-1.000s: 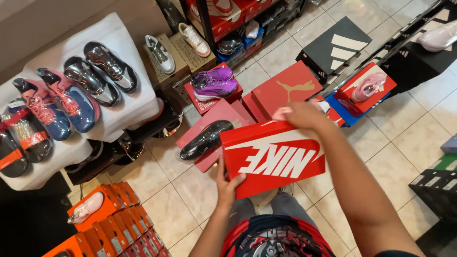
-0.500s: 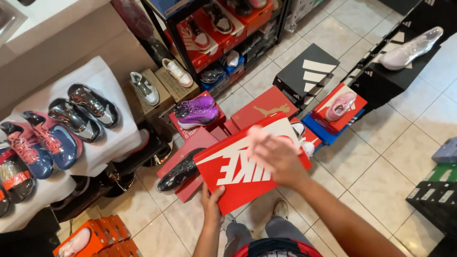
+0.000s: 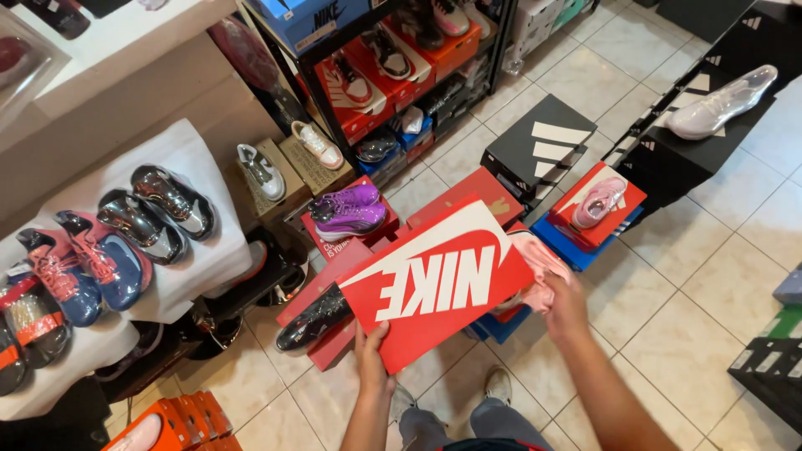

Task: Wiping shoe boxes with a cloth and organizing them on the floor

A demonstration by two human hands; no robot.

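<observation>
The red shoebox [image 3: 434, 284] is held tilted above the floor [image 3: 685, 334], in front of the person's knees, w/ its big lid face up. The left hand [image 3: 372, 355] clamps the near lower edge, thumb on top and fingers under. The right hand [image 3: 561, 296] is at the box's right end, closed around a pink shoe [image 3: 535, 263] that touches the box there.

The box is cardboard, so prob. light and fairly stiff, but the lid can slide off and the walls dent if squeezed. Best hold is at two opposite edges or underneath. The shoe is soft and easy to pinch.
</observation>
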